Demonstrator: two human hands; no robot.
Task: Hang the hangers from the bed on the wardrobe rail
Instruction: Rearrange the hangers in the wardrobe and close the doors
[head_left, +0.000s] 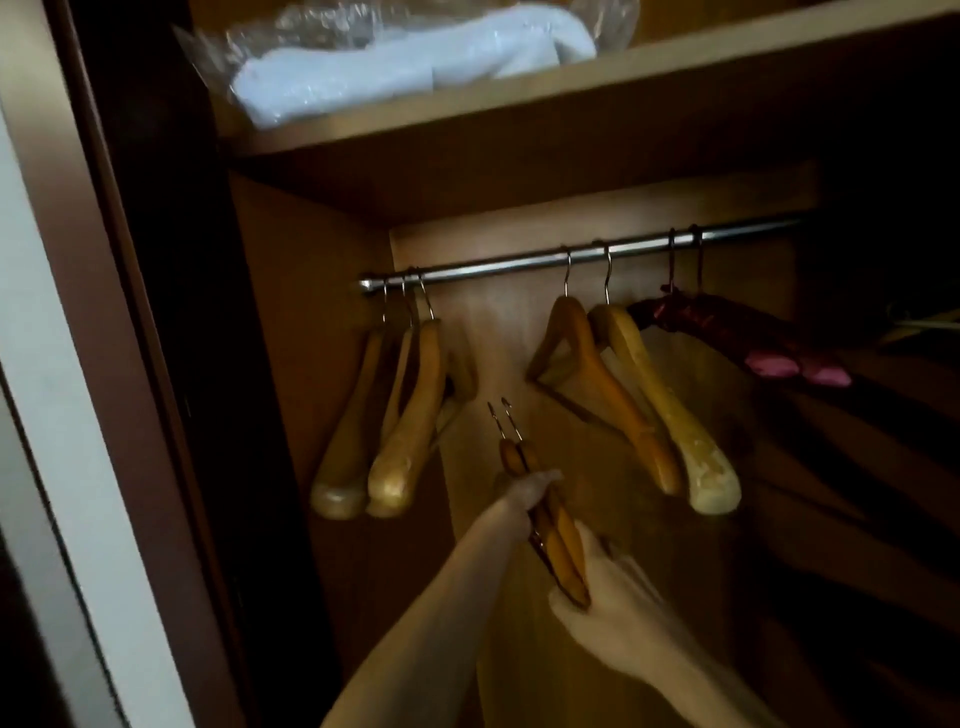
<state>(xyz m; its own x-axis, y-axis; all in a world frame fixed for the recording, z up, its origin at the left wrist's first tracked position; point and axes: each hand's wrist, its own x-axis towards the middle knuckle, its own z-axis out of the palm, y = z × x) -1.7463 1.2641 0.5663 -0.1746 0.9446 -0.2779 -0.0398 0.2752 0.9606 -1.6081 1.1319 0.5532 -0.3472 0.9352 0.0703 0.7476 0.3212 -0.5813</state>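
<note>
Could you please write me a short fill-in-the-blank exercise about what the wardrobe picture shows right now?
1. The two hangers held in the hands show ___ metal hooks.
2. At the left end of the rail hangs a cluster of ___ wooden hangers.
3. The bagged blue bedding lies on the shelf ___ the rail.
4. The left hand grips the held hangers nearer their ___ than the right hand.

Missing words: two; three; above; hooks
</note>
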